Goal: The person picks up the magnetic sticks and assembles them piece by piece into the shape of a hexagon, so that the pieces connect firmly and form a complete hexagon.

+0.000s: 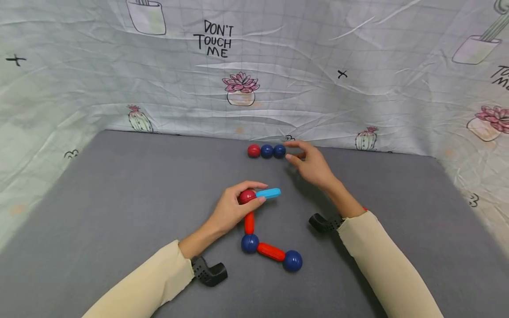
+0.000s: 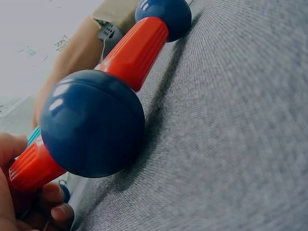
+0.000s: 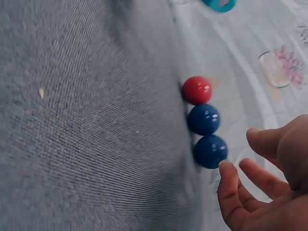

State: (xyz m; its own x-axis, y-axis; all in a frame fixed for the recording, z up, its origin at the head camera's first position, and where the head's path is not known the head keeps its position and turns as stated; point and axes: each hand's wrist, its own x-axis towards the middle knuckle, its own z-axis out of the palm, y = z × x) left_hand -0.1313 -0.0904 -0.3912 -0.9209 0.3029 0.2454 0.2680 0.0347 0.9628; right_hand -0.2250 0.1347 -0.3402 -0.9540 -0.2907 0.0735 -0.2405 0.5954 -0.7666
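My left hand grips a red ball between thumb and fingers. From that ball a light-blue rod points right, and a red rod runs toward me to a blue ball. A second red rod joins it to another blue ball. At the back, my right hand reaches to the right end of a row of balls, thumb and fingers spread. One fingertip is right at the nearest blue ball; the thumb stands off it.
The row continues left with a second blue ball and a red ball, side by side. They sit near the back edge of the grey table, before a printed hanging cloth. Black wrist cameras hang below both sleeves.
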